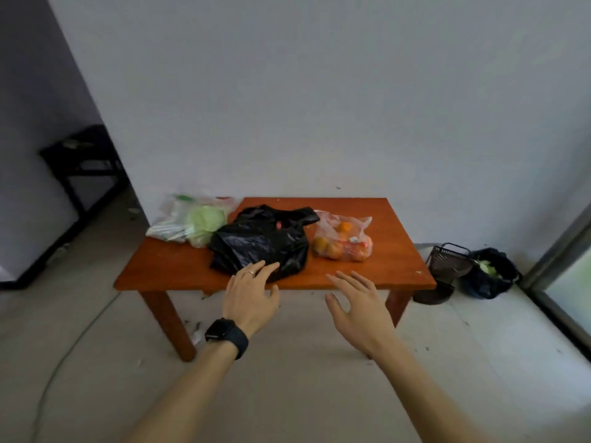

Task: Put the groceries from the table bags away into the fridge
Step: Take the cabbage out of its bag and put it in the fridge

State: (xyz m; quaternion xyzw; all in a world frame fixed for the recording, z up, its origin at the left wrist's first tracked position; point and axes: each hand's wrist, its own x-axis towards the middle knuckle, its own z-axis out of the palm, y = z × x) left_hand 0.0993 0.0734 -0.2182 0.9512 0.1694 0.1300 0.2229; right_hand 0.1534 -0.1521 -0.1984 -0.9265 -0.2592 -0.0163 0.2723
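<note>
Currently, three bags are seen lined up on a low wooden counter [383,260] set against a pale wall. At the left end lies a clear bag of green vegetables [192,225], which overhangs the counter's corner. In the middle a crumpled black bag [259,244] is spread, touching the vegetable bag. To its right, just beside it, a clear bag of oranges [343,241] is placed.

Both arms are stretched forward from the near side. The left hand [249,295], marked by a ring and a dark watch [227,337] at the wrist, is held palm down with its fingertips [267,266] at the near edge of the black bag; its grip is spread apart and nothing is clasped. The right hand [358,311] is held over the counter's front edge, well short of the oranges, its grip likewise spread apart and empty.

On the floor to the right, a dark wire basket [447,260] and a dark bag with something green inside [491,273] are seen. A black stand [83,158] is placed at far left.
</note>
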